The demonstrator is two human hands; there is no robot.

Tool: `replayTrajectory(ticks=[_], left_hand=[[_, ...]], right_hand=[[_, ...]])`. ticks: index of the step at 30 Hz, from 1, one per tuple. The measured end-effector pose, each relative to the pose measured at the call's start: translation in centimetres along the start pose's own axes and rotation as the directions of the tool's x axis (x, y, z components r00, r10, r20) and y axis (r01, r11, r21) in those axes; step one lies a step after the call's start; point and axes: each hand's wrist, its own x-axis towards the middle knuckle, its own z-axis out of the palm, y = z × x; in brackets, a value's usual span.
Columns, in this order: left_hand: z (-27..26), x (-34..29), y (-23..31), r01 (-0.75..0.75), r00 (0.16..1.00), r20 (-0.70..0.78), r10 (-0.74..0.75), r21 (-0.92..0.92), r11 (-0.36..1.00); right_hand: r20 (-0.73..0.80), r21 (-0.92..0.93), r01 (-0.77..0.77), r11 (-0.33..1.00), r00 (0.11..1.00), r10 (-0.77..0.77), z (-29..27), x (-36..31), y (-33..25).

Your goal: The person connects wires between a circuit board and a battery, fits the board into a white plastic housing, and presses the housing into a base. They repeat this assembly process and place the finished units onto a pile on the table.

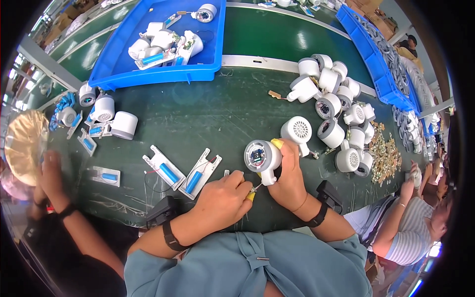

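My right hand [291,180] is wrapped round a white round motor housing [271,157] with a grey rim and a short stub handle. A circuit board shows in its open face, which is turned left. Below the stub, my left hand [221,199] is closed in a pinch where thin wires [255,188] come out; the fingers hide what exactly they grip. Yellow covers sit on some of my fingertips. Just beyond my right hand lies another white housing [297,129] with a vented end. Left of my left hand are two white handle halves with blue batteries [169,172] [195,182].
A pile of white housings [329,106] stands at the right, beside a heap of small circuit boards [385,153]. A blue tray [208,73] with more parts is at the far left. Co-workers' arms [81,230] [396,218] reach in from both sides.
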Motion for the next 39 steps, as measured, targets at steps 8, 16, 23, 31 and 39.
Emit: replayTrajectory(ticks=[8,16,23,31,39], left_hand=[[-0.3,0.0,0.6,0.016,1.000,0.004,-0.016,0.009,1.000],[-2.4,0.4,0.8,0.005,1.000,-0.026,-0.008,-0.111,0.994],[-3.4,0.2,0.3,0.292,0.956,0.094,-0.279,-0.416,0.861],[-2.2,-0.1,-0.4,0.365,0.923,0.084,-0.375,-0.492,0.790],[-2.3,0.0,-0.4,0.360,0.931,0.122,-0.344,-0.464,0.810]], right_hand=[[-0.016,0.066,-0.068,0.995,0.997,0.070,0.3,-0.5,0.3],[-0.031,0.243,-0.162,0.957,0.984,0.174,-0.3,-1.0,-0.3],[-0.146,0.198,-0.051,0.979,0.986,0.081,-1.9,-0.2,-1.1],[-0.171,0.172,-0.071,0.982,0.980,0.101,-1.5,-0.7,-0.5],[-0.148,0.174,-0.100,0.980,0.981,0.126,-1.4,-0.7,-0.4]])
